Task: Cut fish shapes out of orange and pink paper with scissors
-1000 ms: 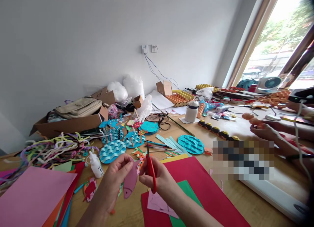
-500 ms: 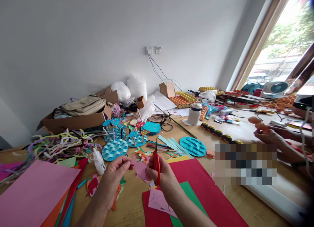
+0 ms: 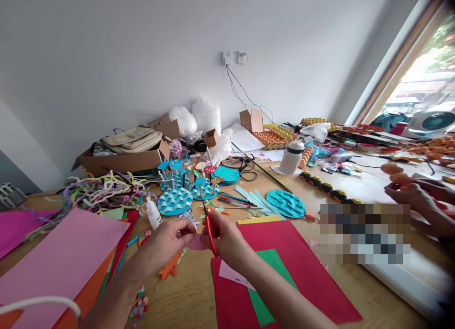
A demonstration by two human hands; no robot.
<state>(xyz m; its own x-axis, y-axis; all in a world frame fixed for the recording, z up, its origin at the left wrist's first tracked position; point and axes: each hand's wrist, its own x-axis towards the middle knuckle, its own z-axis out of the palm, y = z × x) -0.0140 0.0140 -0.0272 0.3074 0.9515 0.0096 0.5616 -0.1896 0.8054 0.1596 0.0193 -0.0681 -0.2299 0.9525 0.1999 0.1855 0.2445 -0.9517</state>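
Observation:
My left hand [image 3: 177, 237] pinches the left end of a small pink paper piece [image 3: 196, 242], low in the middle of the view. Red-handled scissors [image 3: 211, 234] are in my right hand [image 3: 224, 234], blades pointing up and away; its fingers also touch the pink piece's right side. Below my right wrist, a pink paper with a drawn line [image 3: 231, 273] lies on red paper [image 3: 302, 272] beside a green sheet [image 3: 265, 298]. Orange paper cutouts [image 3: 170, 267] lie under my left hand. A white glue bottle [image 3: 153, 213] stands just behind it.
Pink sheets [image 3: 71, 253] lie at left, below tangled pipe cleaners [image 3: 103, 191]. Blue wavy discs [image 3: 175, 202] with paper fish stand beyond my hands. A white jar [image 3: 291, 157] is farther back. At right, another person's hands [image 3: 412, 196] hold an orange-brown piece.
The view has shifted, so most items sit a little differently. My hands are closer together, and the pink piece is turned and more covered by my fingers.

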